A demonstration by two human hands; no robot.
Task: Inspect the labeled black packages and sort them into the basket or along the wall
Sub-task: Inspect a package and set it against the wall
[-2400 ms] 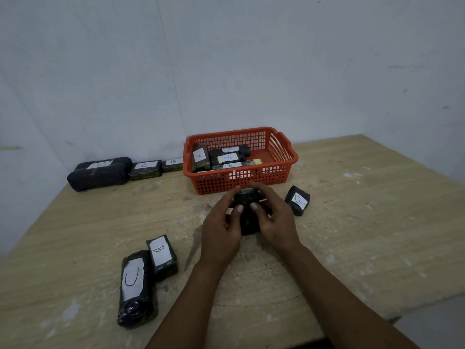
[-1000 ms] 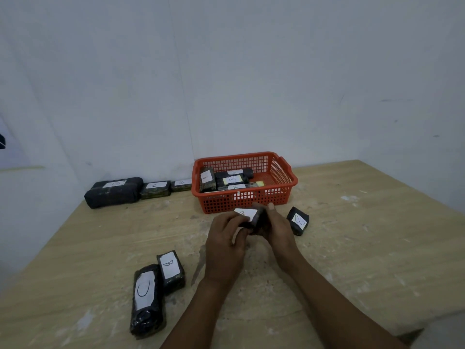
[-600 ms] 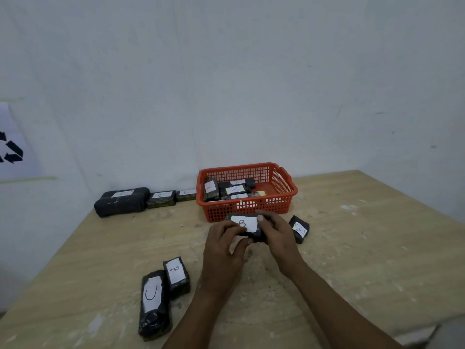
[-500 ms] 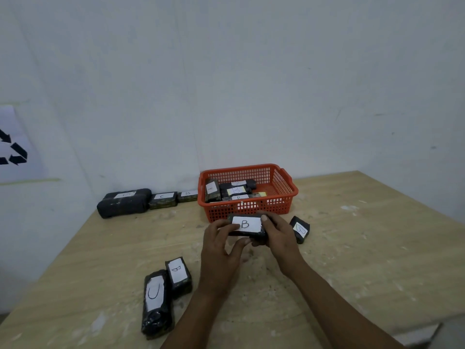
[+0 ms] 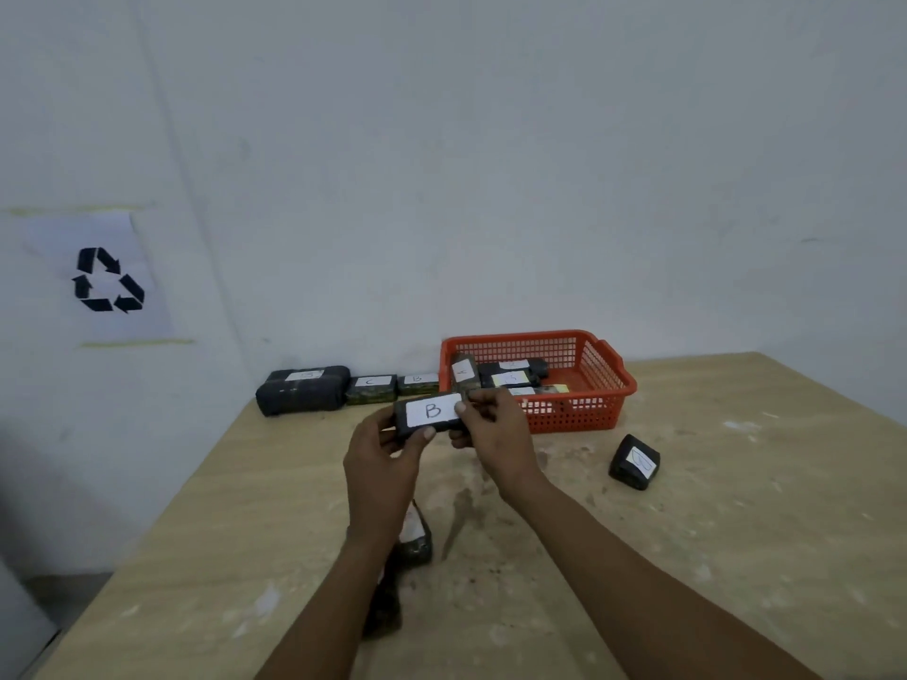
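While both hands lift it above the wooden worktop, the black package marked B sits level in front of the orange basket, white label facing the camera. Left hand takes the left end, thumb curled up under the lower edge and fingers wrapped behind; right hand pinches the right end, thumb on the label's edge. So each grip is closed on that one package, held clear of the surface.

Inside the basket lie several labeled black packages, letters mostly too blurred to read. Along the back wall, left of the basket, a row of three: a big dark bundle, then a package marked C, then a small one marked B just beside the basket. Off to the right, a small black package rests alone on the worktop. Under the left forearm, two more dark packages peek out, partly hidden. A recycling-symbol sheet is taped to the left wall
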